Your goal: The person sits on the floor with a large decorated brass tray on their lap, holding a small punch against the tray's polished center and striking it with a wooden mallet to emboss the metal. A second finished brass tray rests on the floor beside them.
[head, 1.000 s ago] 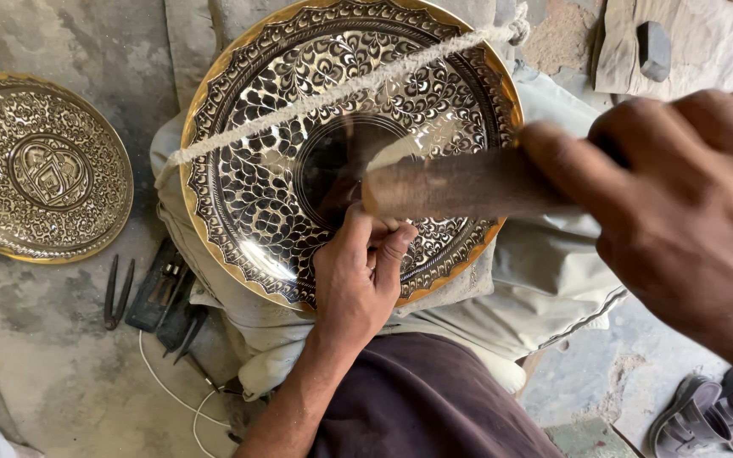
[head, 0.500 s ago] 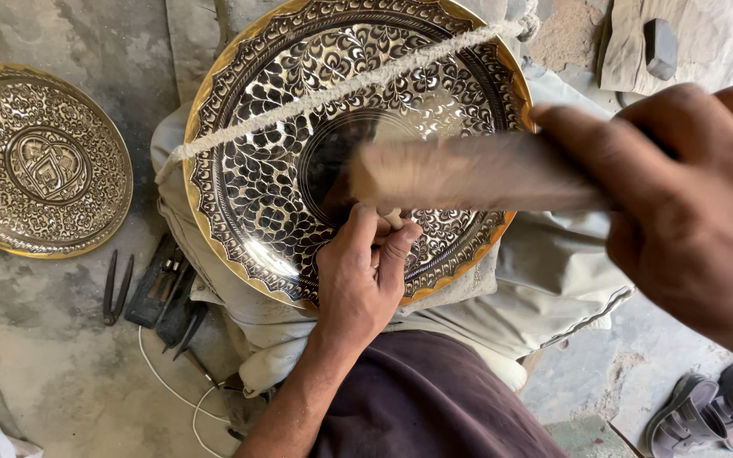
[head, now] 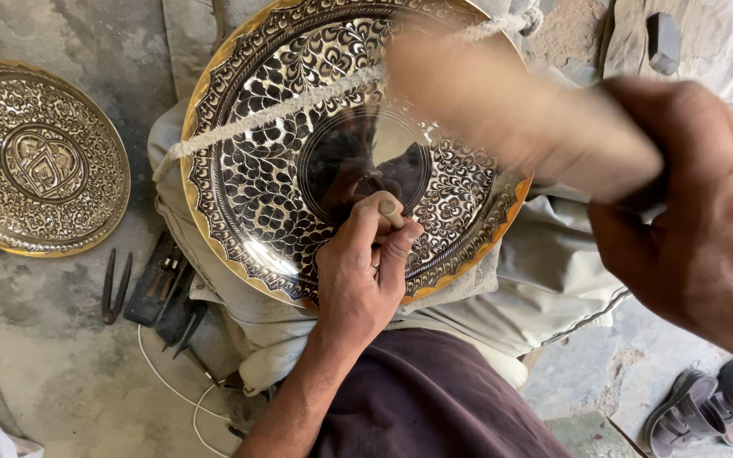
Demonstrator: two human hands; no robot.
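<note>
We are looking down at a large round metal tray (head: 265, 170), its surface chased with dense leaf and scroll patterns, a plain mirror-like disc at the centre and a scalloped golden rim. It is resting tilted on a pale cloth-covered lap (head: 545, 280), and a rough, twisted cord (head: 273, 110) is lying across its upper half.

Our left hand (head: 362, 271) is resting on the tray's lower part, fingers closed around a small chisel-like punch (head: 388, 206) whose tip is touching the metal near the plain centre. Our right hand (head: 706, 220) is gripping the handle of a wooden mallet (head: 511, 110), which is blurred above the tray's right side.

On the concrete floor (head: 61, 365) to the left, a second, smaller engraved tray (head: 36, 161) is lying flat, with dark pincers (head: 114, 284) and other hand tools (head: 163, 293) beside it. Grey sandals (head: 714, 407) are sitting at lower right.
</note>
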